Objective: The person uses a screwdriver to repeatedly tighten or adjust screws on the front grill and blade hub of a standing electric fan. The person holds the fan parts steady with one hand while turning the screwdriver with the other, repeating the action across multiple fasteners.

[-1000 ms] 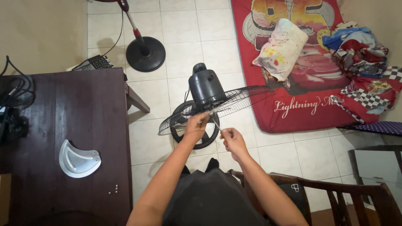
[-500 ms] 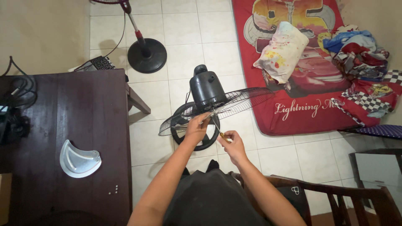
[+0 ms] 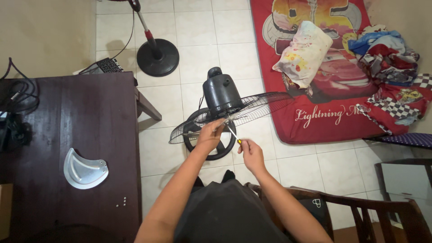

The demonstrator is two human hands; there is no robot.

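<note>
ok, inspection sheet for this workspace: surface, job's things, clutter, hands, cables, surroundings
Surface: white tiled floor; dark wooden table at left.
Job's things: black fan motor housing with wire grille; thin yellow-handled screwdriver.
Clutter: pale curved fan blade and small screws on table.
Hands: left hand on grille; right hand holds screwdriver.
Cables: black cords on table.
Surroundings: round black stand base, red printed mat, wooden chair.

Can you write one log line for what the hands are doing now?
left hand: grip on fan grille | right hand: screwdriver at motor
</note>
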